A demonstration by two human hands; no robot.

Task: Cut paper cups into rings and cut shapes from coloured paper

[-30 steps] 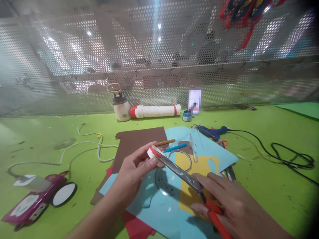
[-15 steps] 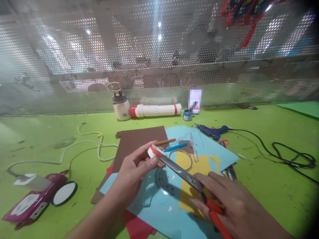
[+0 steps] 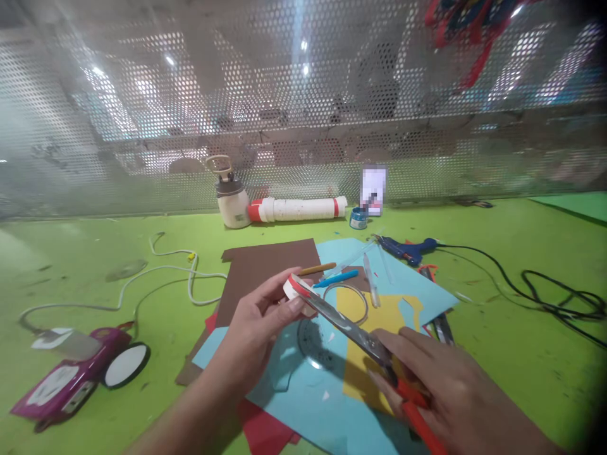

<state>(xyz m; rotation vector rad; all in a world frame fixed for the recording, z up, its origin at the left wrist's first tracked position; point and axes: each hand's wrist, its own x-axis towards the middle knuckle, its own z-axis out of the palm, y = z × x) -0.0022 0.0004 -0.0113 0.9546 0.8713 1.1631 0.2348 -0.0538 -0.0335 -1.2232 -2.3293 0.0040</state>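
Note:
My left hand (image 3: 263,322) is closed on a small white ring with a red band (image 3: 294,287), thumb in front and fingers behind. My right hand (image 3: 436,379) grips a pair of scissors (image 3: 353,332) with orange-red handles. The blade tips touch the red band or lie just against it; I cannot tell whether they cut in. Below my hands, a clear protractor (image 3: 310,347) lies on light blue paper (image 3: 294,411). Yellow paper (image 3: 355,373) with a cut-out edge is partly hidden under my right hand. A thin ring (image 3: 363,297) and a blue marker (image 3: 336,279) lie behind the blades.
Brown card (image 3: 265,265) lies behind my left hand. A blue glue gun (image 3: 408,249) with a black cord stands off to the right. At left are a purple device (image 3: 76,379) and white cable. A spray bottle (image 3: 234,202), white tube (image 3: 303,209) and blue jar (image 3: 358,218) line the back.
The view has shifted very slightly. Both hands, the ring and the scissors keep nearly the same pose.

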